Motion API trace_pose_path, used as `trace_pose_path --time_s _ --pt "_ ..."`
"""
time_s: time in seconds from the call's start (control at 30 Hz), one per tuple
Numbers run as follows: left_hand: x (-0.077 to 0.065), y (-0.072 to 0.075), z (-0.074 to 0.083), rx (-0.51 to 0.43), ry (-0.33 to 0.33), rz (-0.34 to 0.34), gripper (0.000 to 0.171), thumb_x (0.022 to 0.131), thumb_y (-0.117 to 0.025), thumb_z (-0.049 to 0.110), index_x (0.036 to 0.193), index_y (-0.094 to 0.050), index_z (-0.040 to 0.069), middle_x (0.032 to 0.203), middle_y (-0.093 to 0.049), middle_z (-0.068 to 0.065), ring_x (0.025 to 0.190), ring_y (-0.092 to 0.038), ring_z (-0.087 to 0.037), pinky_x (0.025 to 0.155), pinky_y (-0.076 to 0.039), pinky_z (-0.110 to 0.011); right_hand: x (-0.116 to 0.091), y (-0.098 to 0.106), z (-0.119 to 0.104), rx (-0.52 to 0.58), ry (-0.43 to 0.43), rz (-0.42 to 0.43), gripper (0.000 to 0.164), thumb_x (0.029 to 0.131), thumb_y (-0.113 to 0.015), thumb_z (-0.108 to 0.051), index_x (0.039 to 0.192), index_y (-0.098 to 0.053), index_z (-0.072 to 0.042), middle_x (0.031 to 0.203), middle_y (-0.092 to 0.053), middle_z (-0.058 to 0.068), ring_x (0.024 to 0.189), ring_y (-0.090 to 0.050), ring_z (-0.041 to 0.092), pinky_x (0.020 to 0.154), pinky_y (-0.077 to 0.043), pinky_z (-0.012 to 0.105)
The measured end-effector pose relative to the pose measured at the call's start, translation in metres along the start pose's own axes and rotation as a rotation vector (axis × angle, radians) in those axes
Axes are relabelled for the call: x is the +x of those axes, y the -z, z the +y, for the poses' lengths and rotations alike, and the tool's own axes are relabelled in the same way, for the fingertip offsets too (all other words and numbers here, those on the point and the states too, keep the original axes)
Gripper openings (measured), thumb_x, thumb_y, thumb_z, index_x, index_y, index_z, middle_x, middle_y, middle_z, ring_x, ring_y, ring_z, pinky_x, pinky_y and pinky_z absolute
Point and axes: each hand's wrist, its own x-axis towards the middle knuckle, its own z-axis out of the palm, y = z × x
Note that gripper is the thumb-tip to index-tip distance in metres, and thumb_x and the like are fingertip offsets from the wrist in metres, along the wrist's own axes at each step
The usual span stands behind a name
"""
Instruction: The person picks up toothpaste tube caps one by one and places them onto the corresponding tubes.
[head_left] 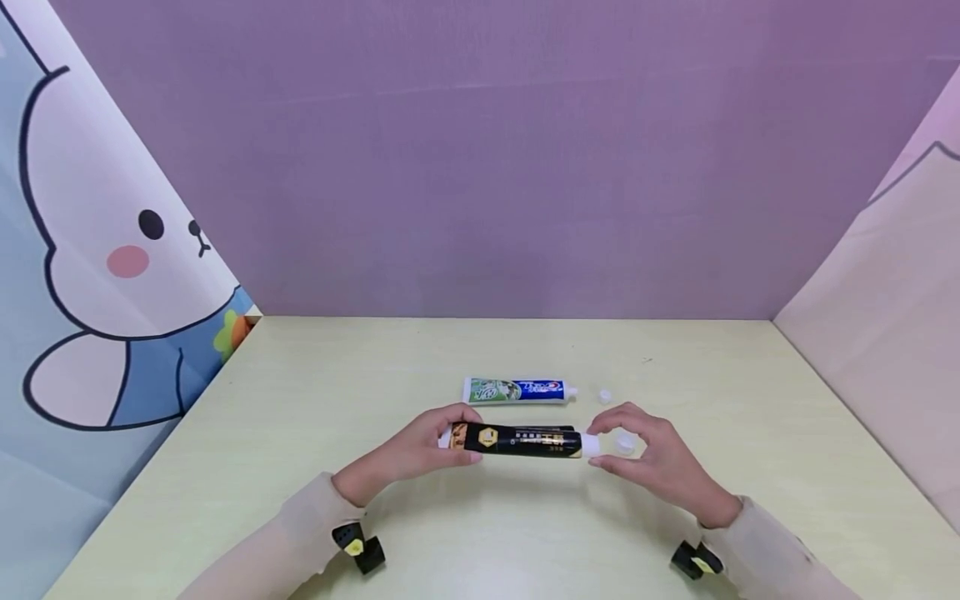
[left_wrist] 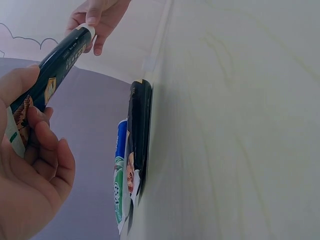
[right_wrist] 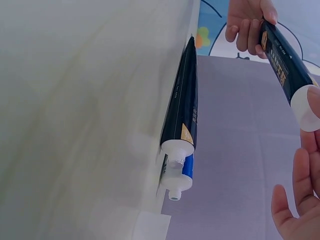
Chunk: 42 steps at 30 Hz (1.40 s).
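A black toothpaste tube [head_left: 517, 440] is held level above the table by both hands. My left hand [head_left: 431, 446] grips its flat tail end between thumb and fingers. At the other end my right hand [head_left: 648, 450] pinches the white cap [right_wrist: 304, 111] between thumb and fingertip. Below lies a second black toothpaste tube [right_wrist: 181, 105], its white nozzle bare; the held tube mostly hides it in the head view. Farther back is a blue and green toothpaste tube [head_left: 517, 391], with its nozzle uncovered too.
A small white cap [head_left: 604, 396] lies beside the blue and green tube's nozzle. Another, larger white cap [head_left: 624, 443] shows behind the right fingers. The pale table [head_left: 337, 358] meets a purple backdrop [head_left: 480, 183], with printed cloth walls at both sides.
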Motion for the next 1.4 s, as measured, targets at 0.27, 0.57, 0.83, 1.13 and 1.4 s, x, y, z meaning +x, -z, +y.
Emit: trace_pose_path --time_s 0.27,0.57,0.83,1.13,1.4 --pt "0.001 0.0 -0.002 0.009 -0.011 -0.004 0.031 0.087 -0.068 0.011 0.113 -0.055 0.004 0.108 -0.059 -0.015 0.087 -0.056 -0.018 0.067 -0.051 -0.025 -0.001 0.001 0.001 -0.031 -0.05 -0.018 0.036 0.067 -0.082 0.0 0.097 -0.069 -0.014 0.094 -0.067 -0.002 0.087 -0.058 0.008 0.08 -0.044 0.015" --pt "0.001 -0.001 -0.003 0.029 -0.004 0.013 0.03 0.086 -0.069 0.01 0.112 -0.055 0.004 0.109 -0.059 -0.015 0.089 -0.056 -0.019 0.068 -0.052 -0.026 -0.001 0.003 -0.002 -0.042 -0.131 -0.048 0.027 0.075 -0.078 -0.009 0.099 -0.069 -0.018 0.093 -0.065 -0.009 0.084 -0.059 0.013 0.079 -0.045 0.024" --pt "0.002 -0.002 -0.003 0.043 -0.023 0.032 0.03 0.085 -0.069 0.009 0.111 -0.055 0.005 0.109 -0.058 -0.016 0.091 -0.056 -0.019 0.069 -0.052 -0.026 0.0 0.004 -0.005 -0.022 -0.221 -0.044 0.02 0.08 -0.074 -0.01 0.098 -0.069 -0.019 0.092 -0.066 -0.01 0.083 -0.057 0.007 0.08 -0.043 0.026" --pt "0.002 -0.003 -0.001 0.046 -0.027 0.046 0.031 0.085 -0.069 0.011 0.113 -0.055 0.007 0.11 -0.058 -0.015 0.09 -0.056 -0.019 0.069 -0.052 -0.027 0.004 0.004 -0.009 0.035 -0.331 -0.061 0.013 0.083 -0.071 -0.011 0.095 -0.07 -0.009 0.093 -0.07 -0.001 0.085 -0.06 0.004 0.081 -0.047 0.029" --pt "0.001 -0.002 0.0 0.038 -0.02 0.047 0.031 0.086 -0.069 0.012 0.113 -0.055 0.006 0.111 -0.058 -0.015 0.092 -0.056 -0.019 0.07 -0.053 -0.027 0.005 0.003 -0.013 0.049 -0.315 -0.017 0.015 0.081 -0.073 -0.008 0.095 -0.07 -0.005 0.09 -0.07 -0.001 0.081 -0.059 0.003 0.077 -0.046 0.025"
